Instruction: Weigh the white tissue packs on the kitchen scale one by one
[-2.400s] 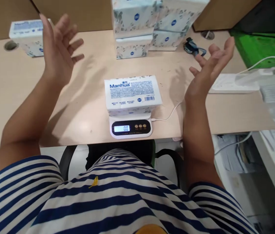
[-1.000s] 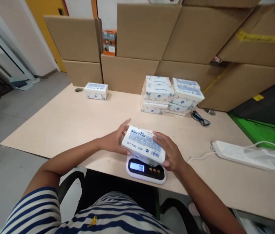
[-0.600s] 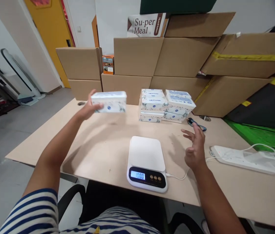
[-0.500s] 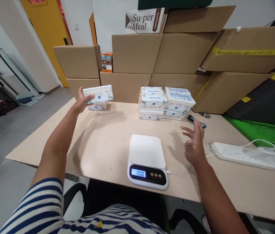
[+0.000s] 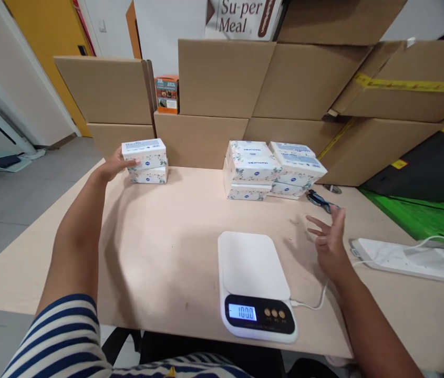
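At the back left of the table, my left hand grips the left end of a white tissue pack with a floral print. Beneath it lies a second tissue pack, and the two appear to touch. My right hand hovers right of the scale with its fingers apart and nothing in it. A white digital scale stands near the front edge with a bare plate; its lit display seems to read 100.0 with a minus mark. Several more tissue packs are stacked at the back middle.
Cardboard boxes form a wall along the back. A small orange box sits among them. A dark tool lies beyond my right hand. A white power strip and a cable occupy the right side.
My left hand has lowered the tissue pack from a tilted position above the other pack to level on top of it. My right hand stays spread beside the scale. The view has shifted.
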A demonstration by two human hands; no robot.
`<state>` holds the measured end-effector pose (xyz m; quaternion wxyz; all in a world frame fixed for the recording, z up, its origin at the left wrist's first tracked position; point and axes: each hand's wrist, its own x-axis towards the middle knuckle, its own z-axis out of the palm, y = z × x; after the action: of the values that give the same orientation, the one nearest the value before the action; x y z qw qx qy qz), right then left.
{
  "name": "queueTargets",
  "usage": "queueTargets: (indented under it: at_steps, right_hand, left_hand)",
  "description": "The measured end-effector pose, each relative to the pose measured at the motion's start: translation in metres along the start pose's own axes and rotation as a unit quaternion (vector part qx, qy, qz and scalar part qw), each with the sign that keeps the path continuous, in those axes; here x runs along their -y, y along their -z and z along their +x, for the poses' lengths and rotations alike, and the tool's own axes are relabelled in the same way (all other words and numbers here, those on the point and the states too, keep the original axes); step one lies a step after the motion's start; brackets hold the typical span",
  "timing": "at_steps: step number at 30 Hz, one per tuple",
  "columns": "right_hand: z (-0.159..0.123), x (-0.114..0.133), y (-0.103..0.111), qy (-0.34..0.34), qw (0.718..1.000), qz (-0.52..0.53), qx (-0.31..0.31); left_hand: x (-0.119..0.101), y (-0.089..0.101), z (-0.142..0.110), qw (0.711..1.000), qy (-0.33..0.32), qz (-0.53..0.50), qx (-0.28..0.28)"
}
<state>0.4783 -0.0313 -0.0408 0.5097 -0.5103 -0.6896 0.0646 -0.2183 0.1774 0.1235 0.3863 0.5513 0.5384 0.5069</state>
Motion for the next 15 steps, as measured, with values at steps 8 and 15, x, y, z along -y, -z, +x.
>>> queueTargets:
  at_steps: [8,15]
  right_hand:
    - [0.001,-0.049,0.020,0.025,0.983,-0.094,-0.155]
    - [0.000,-0.075,0.022,0.004,0.977,-0.113,-0.179]
  left_hand:
    - [0.029,0.011,-0.001,0.992,0.110,-0.046,0.036]
    - [0.036,-0.010,-0.016,0.981,0.103,-0.163,0.008]
